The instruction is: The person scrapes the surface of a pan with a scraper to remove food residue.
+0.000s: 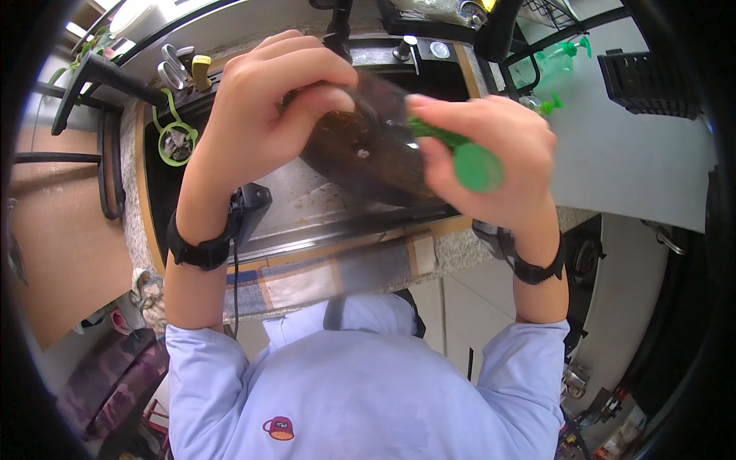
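Note:
My left hand (276, 98) grips the rim of a dark brown, shiny dish (368, 155) from its left side, thumb towards me. The dish is tilted above the sink (287, 210), and motion blurs it, so I cannot tell its exact kind. On the right, my right hand (494, 149) closes around a green handled tool (477, 167), its round green end facing me. The tool's green far part sits against or just in front of the dish's right side. My fingers hide some of it, and blur leaves the contact unclear.
A green ring holder (178, 144) with a grey scrubber hangs inside the sink's left edge. A black faucet (339, 31) rises behind the dish. Green pump bottles (560, 60) stand at the right. A checked cloth (305, 282) lies along the front counter edge.

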A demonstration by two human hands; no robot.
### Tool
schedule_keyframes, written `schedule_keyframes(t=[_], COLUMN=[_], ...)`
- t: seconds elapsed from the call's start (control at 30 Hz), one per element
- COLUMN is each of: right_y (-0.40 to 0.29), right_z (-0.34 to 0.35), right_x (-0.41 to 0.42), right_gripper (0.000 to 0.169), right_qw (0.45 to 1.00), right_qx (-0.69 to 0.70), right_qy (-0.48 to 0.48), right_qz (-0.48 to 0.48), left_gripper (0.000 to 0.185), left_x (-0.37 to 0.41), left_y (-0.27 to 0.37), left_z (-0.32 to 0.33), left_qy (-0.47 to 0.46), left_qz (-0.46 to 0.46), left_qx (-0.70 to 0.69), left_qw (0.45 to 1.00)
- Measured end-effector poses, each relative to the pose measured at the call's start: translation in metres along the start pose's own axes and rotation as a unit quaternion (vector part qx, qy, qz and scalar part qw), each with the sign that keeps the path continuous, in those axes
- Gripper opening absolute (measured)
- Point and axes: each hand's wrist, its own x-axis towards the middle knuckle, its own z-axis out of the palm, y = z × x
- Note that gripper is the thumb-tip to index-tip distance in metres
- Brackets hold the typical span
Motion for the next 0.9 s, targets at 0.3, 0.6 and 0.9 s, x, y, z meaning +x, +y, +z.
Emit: schedule_keyframes(t=[0.3, 0.6, 0.9], right_y=[-0.025, -0.075, -0.082], right_z=[-0.025, 0.006, 0.03], right_x=[-0.051, -0.054, -0.05], right_gripper=[0.03, 0.039, 0.038], right_qw=[0.976, 0.982, 0.949], right_qx=[-0.129, -0.035, -0.096], right_qy=[0.148, 0.108, 0.22], right_qz=[0.094, 0.154, 0.204], left_gripper=[0.008, 0.01, 0.01], left_x=[0.007, 0.029, 0.029], left_y=[0.005, 0.031, 0.052], left_z=[0.009, 0.027, 0.038], left_qy=[0.056, 0.093, 0.126], left_qz=[-0.04, -0.142, -0.191], left_qx=[0.007, -0.009, -0.001], left_qw=[0.998, 0.985, 0.974])
